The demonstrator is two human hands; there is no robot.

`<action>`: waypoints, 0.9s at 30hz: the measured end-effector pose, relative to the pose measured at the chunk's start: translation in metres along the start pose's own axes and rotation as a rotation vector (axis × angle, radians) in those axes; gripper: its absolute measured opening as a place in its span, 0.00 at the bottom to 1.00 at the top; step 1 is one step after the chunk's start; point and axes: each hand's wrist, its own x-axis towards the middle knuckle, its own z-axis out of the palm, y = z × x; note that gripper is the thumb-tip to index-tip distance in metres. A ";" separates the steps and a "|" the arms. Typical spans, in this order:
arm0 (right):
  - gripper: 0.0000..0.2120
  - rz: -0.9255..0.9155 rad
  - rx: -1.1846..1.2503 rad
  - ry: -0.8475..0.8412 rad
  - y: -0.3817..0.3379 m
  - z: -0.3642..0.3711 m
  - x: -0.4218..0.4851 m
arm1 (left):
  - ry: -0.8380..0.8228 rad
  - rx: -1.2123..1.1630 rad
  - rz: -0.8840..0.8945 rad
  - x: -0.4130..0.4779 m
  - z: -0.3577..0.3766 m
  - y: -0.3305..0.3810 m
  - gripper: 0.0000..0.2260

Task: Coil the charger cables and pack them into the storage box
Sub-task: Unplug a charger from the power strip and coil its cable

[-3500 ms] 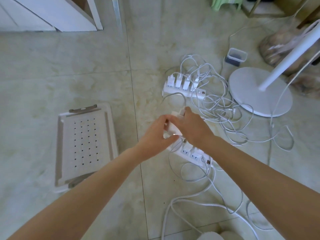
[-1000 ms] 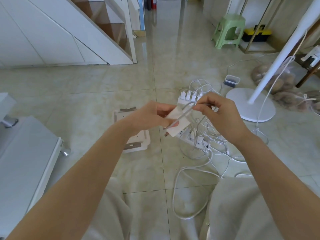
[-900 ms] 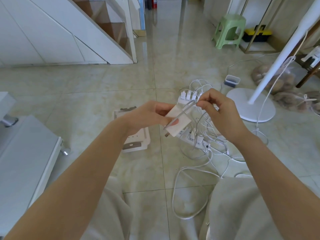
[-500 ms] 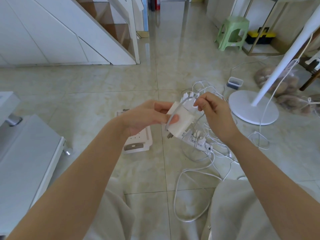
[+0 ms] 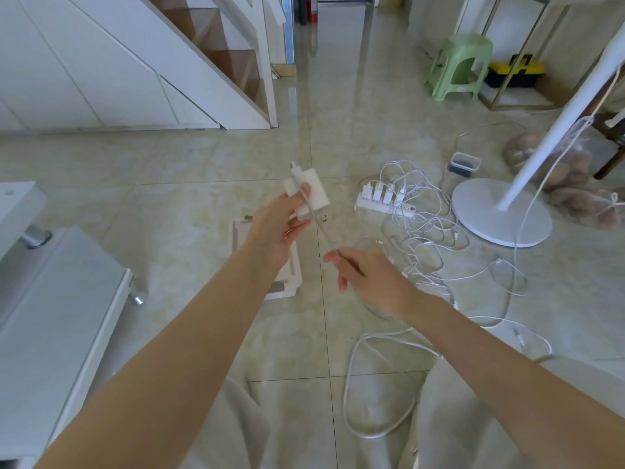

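A: Holding what, exactly, in the left hand [image 5: 279, 228]?

B: The white charger brick [image 5: 313, 191], up above the floor [image 5: 189, 204]. The fingers curl round its lower left edge, and the thumb lies across its face, on top of the grey cable [image 5: 321, 226].

A: Where does that cable run?

B: From the brick's top corner it crosses the face under the thumb. It leaves by the lower edge and goes straight down to the right hand [image 5: 368, 282]. There it is pinched between thumb and forefinger, right at the fingertips [image 5: 330, 257]; the other fingers hang loosely curled below.

A: So the hands are apart?

B: Yes. The right one is lower and nearer the body, with the straight stretch of cable between them.

A: And the storage box [image 5: 297, 274]?

B: On the floor under the left wrist, mostly hidden by the forearm; only parts of its rim show.

A: Anything else down there?

B: A power strip [image 5: 385, 203] to the right with four chargers [image 5: 376, 192] plugged in. A tangle of white cables [image 5: 429, 228] spreads toward the fan base [image 5: 500, 214].
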 end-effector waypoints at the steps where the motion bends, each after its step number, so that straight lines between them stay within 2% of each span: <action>1: 0.15 -0.005 -0.004 -0.018 -0.003 0.001 -0.001 | 0.021 0.032 0.031 0.001 0.001 -0.003 0.15; 4: 0.15 0.017 0.033 -0.043 -0.011 0.001 -0.004 | 0.071 0.197 0.157 0.001 0.005 -0.010 0.10; 8: 0.09 0.136 0.218 -0.115 -0.016 -0.006 -0.006 | 0.093 0.473 0.390 0.003 0.008 -0.018 0.11; 12: 0.07 0.082 0.034 -0.170 -0.016 -0.012 -0.008 | 0.142 0.787 0.657 0.010 0.002 -0.015 0.08; 14: 0.08 0.091 0.136 -0.119 -0.018 -0.016 -0.009 | 0.143 0.931 0.724 0.011 -0.002 -0.013 0.13; 17: 0.09 0.091 0.328 0.041 -0.021 -0.025 -0.011 | 0.053 1.225 0.957 0.009 -0.007 -0.015 0.16; 18: 0.09 0.072 0.305 0.098 -0.019 -0.027 -0.012 | 0.027 1.245 0.935 0.008 -0.007 -0.014 0.16; 22: 0.09 -0.056 0.004 0.322 -0.010 -0.039 -0.012 | -0.063 1.221 0.651 0.003 -0.010 -0.002 0.20; 25: 0.07 -0.153 -0.086 0.434 -0.005 -0.048 -0.008 | -0.270 1.373 0.551 -0.011 -0.011 0.005 0.22; 27: 0.07 -0.187 -0.084 0.435 -0.001 -0.046 -0.005 | -0.418 1.411 0.453 -0.016 -0.012 0.007 0.23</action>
